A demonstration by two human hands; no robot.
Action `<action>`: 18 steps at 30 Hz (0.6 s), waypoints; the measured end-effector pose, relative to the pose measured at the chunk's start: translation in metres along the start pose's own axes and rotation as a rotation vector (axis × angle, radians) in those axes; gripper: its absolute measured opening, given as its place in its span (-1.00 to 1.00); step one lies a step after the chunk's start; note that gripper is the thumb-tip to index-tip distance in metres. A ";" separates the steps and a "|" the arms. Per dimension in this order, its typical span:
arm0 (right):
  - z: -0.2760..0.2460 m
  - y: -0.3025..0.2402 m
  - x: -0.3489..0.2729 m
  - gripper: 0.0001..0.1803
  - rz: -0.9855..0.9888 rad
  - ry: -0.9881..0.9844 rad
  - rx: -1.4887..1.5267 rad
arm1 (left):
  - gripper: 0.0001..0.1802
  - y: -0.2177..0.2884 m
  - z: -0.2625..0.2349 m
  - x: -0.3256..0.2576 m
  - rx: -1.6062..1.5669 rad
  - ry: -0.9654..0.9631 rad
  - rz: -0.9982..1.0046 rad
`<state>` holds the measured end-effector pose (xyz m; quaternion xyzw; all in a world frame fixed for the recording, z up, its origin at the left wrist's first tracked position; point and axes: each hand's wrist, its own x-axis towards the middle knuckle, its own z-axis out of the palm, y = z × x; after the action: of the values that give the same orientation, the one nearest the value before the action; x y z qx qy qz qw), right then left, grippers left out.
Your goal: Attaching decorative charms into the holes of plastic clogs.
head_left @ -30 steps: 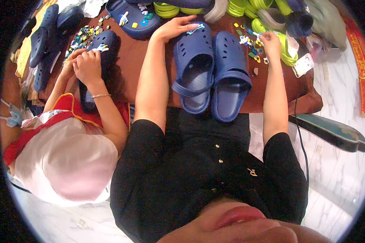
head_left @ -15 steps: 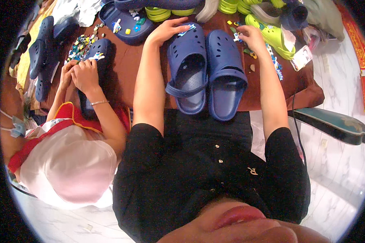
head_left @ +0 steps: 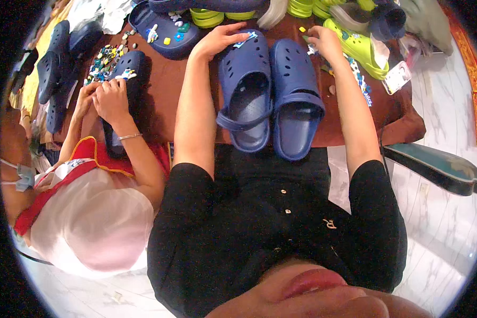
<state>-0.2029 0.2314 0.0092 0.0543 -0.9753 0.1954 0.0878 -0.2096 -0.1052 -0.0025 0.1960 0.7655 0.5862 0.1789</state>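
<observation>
Two navy clogs stand side by side in front of me, toes pointing away: the left clog [head_left: 244, 69] and the right clog [head_left: 297, 74]. My left hand [head_left: 220, 42] rests at the toe of the left clog, fingers stretched out. A fingertip touches a small blue-and-white shoe charm [head_left: 244, 40] on that toe. Beyond the right clog, my right hand [head_left: 327, 45] is over the table with its fingers loosely bent and apart. A small white charm [head_left: 312, 50] lies just under its fingertips, partly hidden. More blue-and-white charms [head_left: 363, 87] lie beside my right wrist.
Another person's hands [head_left: 108, 98] work at a navy clog [head_left: 130, 66] on the left, beside a pile of colourful charms [head_left: 106, 61]. A decorated navy clog [head_left: 167, 34] and lime-green clogs [head_left: 355, 45] sit at the back. A chair arm [head_left: 434, 167] is at right.
My right hand has shifted slightly, its fingers now more over the white charm. My left hand keeps its place on the left clog. The view has moved a little.
</observation>
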 end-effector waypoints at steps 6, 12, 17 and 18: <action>0.013 0.003 0.019 -0.67 0.041 -0.159 0.024 | -0.25 -0.004 -0.004 0.003 -0.083 -0.012 0.008; 0.008 -0.023 0.010 -0.79 0.070 -0.035 -0.028 | -0.32 -0.009 -0.007 -0.003 0.051 -0.002 0.062; -0.012 -0.062 0.009 -0.75 0.027 -0.240 0.657 | -0.37 -0.011 -0.005 0.004 -0.004 0.044 0.041; -0.017 -0.083 0.005 -0.78 0.076 -0.334 0.834 | -0.38 -0.016 -0.007 0.003 -0.030 0.061 0.016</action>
<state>-0.1939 0.1612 0.0567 0.0798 -0.8154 0.5633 -0.1075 -0.2173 -0.1135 -0.0166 0.1814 0.7601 0.6047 0.1535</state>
